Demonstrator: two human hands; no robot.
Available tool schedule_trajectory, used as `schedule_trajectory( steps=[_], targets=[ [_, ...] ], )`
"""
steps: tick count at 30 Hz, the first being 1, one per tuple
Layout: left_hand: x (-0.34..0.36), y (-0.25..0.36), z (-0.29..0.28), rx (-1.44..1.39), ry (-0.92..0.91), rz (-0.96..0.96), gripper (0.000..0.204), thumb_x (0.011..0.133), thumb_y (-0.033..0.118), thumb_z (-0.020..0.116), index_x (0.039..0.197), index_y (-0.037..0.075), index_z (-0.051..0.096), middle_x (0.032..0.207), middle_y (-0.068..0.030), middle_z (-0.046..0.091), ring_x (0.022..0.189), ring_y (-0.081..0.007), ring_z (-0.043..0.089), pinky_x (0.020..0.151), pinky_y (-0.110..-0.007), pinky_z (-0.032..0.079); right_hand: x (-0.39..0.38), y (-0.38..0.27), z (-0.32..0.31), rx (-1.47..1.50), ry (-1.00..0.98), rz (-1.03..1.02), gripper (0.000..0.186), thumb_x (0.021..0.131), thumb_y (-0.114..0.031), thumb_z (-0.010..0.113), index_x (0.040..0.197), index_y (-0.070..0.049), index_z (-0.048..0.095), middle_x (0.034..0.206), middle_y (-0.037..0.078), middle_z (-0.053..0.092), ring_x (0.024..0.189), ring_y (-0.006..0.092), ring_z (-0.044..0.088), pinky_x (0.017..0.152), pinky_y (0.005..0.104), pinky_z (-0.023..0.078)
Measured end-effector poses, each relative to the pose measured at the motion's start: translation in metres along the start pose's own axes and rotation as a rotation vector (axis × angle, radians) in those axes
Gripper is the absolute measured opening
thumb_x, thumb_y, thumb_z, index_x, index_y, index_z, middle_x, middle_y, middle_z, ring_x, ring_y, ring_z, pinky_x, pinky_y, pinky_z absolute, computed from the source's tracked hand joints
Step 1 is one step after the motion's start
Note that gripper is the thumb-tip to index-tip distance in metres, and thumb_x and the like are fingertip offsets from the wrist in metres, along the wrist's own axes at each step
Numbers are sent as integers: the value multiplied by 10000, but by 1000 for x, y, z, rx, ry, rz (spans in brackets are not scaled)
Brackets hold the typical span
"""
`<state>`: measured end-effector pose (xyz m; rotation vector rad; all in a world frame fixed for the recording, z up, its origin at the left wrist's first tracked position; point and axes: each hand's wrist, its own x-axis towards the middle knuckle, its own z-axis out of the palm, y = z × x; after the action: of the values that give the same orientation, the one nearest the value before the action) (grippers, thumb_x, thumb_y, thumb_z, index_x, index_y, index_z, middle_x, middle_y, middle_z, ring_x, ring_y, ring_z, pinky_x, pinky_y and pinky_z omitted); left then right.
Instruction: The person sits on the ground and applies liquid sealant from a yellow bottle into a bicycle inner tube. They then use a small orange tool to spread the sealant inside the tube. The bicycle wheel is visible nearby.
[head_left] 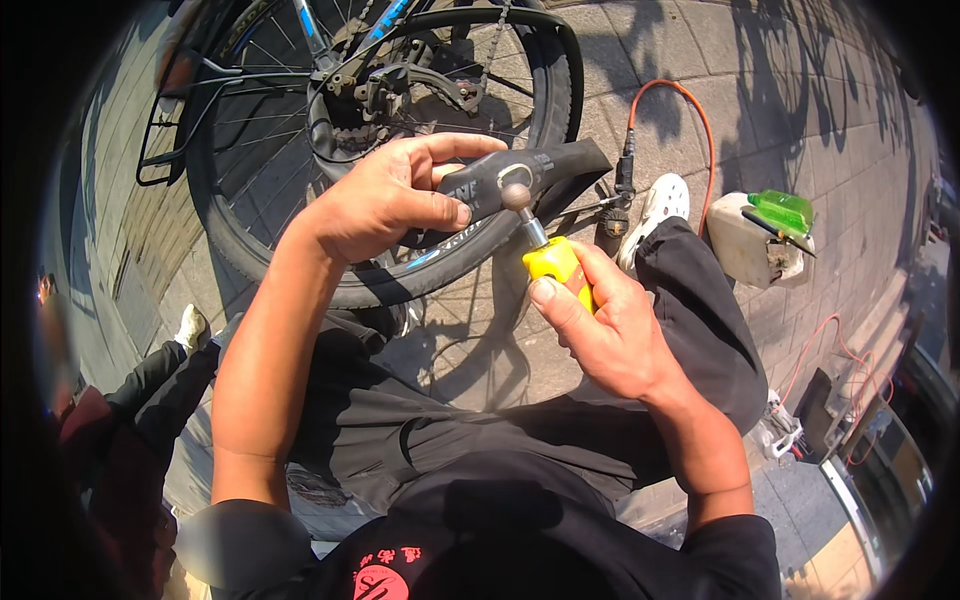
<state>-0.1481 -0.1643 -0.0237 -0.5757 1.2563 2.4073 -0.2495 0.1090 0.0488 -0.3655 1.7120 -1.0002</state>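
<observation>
My left hand (405, 195) grips a flattened black bicycle inner tube (550, 163), thumb on its upper face and fingers round the far side. The tube stretches to the right over the wheel's tire (375, 288). A pale ring-shaped mark shows on its surface. My right hand (610, 325) is closed round a yellow handheld grinder (558, 268) with a metal shaft and a brownish ball-shaped tip. In this view the ball overlaps the tube beside the mark; I cannot tell if they touch.
The bicycle's rear wheel and derailleur (385, 95) lie ahead. An orange hose (705, 110) runs to a black fitting (625, 170) at the right. Beyond my shoe (662, 205) stands a whitish container (745, 245) with a green bottle (782, 212) on it. Another person's leg (165, 375) is at left.
</observation>
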Motion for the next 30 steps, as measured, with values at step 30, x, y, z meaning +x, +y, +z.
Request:
schedule_trajectory(
  steps=[30],
  targets=[
    [-2, 2, 4, -18, 9, -10, 740, 906, -93, 772, 1597, -84, 506, 1306, -128, 779, 1161, -154, 764, 1024, -289, 623, 8, 1, 12, -58, -29, -37, 393, 1105, -295, 734, 1354, -5, 644, 1004, 1, 630, 907, 85, 557, 817, 278, 494]
  ],
)
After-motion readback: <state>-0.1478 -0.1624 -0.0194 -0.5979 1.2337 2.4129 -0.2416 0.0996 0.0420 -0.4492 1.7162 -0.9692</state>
